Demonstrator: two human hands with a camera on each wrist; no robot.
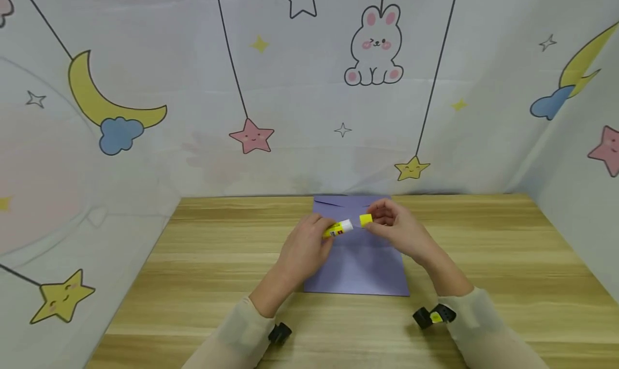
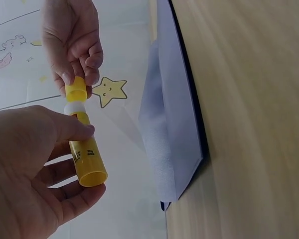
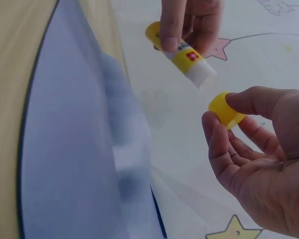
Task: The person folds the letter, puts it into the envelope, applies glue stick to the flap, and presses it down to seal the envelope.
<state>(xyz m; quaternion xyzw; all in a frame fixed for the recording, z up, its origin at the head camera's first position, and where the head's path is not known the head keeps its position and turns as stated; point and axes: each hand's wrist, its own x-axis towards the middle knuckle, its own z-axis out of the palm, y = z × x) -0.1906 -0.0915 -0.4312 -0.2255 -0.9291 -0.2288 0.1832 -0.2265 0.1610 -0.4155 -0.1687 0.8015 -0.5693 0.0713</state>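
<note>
My left hand (image 1: pixel 306 245) grips a yellow glue stick (image 1: pixel 337 229) round its barrel, its white end pointing right. In my right hand (image 1: pixel 402 230), thumb and fingers pinch the yellow cap (image 1: pixel 366 220). A small gap parts cap and glue stick in the head view; the right wrist view shows the cap (image 3: pixel 225 110) apart from the white end of the glue stick (image 3: pixel 189 59) too. Beneath both hands lies a purple envelope (image 1: pixel 358 267) on the table, its flap edge at the far side. The fingers of my left hand (image 2: pixel 45 164) wrap the barrel from below.
The wood-grain table (image 1: pixel 217 261) reaches back to a white cloth (image 1: pixel 309 100) printed with moons, stars and a rabbit. More cloth stands at the left and right sides. The envelope lies near the table's back edge. Black straps with small cameras (image 1: pixel 279 333) sit at both wrists.
</note>
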